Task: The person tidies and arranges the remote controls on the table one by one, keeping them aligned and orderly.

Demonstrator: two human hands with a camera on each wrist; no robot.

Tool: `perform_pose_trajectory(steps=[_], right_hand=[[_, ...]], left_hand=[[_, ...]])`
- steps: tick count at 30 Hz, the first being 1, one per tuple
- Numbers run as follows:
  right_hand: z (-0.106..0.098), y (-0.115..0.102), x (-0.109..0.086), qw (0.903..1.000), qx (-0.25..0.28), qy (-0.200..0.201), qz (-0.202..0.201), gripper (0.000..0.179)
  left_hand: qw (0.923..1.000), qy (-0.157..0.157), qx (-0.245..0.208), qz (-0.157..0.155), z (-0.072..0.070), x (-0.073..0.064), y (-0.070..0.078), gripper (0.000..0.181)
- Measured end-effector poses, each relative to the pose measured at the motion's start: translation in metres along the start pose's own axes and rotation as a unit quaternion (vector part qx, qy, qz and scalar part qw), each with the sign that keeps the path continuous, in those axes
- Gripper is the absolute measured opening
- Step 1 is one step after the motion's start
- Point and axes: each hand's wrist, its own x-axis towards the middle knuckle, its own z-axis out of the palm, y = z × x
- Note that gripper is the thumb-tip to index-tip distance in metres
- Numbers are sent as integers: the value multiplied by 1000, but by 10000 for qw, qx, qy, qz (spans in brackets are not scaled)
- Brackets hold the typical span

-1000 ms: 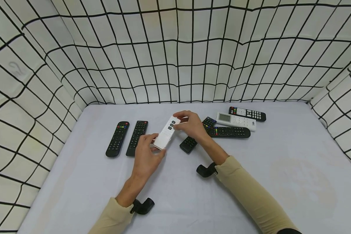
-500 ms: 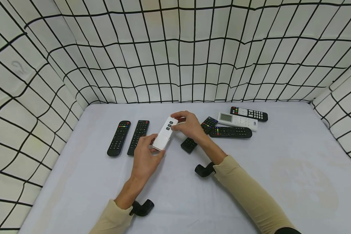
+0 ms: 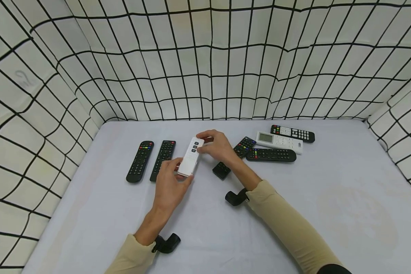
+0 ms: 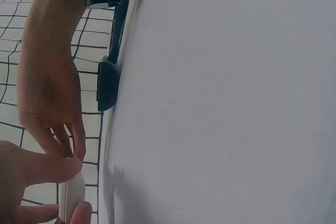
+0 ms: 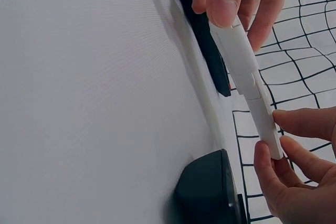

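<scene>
Between both hands, a slim white remote control with a few dark buttons near its far end is held tilted above the table. My left hand grips its near end, thumb on one side and fingers on the other. At the far end, my right hand pinches the remote between thumb and fingers. The right wrist view shows the white remote from its side, with the left hand's thumb and fingers at the upper end and the right hand's fingertips at the lower one. Its underside is mostly hidden in the head view.
Two black remotes, one far left and one beside the left hand, lie on the white table. Right of the hands lie a slanted black remote, another black remote, a white air-conditioner remote and a black-and-white remote. Black netting encloses the table.
The white remote's far end and my right hand have shifted slightly left, so the remote points more straight ahead. Both hands keep their hold. The whole head view has drifted a little.
</scene>
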Motion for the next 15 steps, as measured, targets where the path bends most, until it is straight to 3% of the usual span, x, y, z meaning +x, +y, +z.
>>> perform_pose_trajectory(steps=[15], right_hand=[[15, 2, 8, 9997, 54, -244, -31, 45]], left_hand=[[9990, -133, 321, -265, 1, -1, 0, 62]])
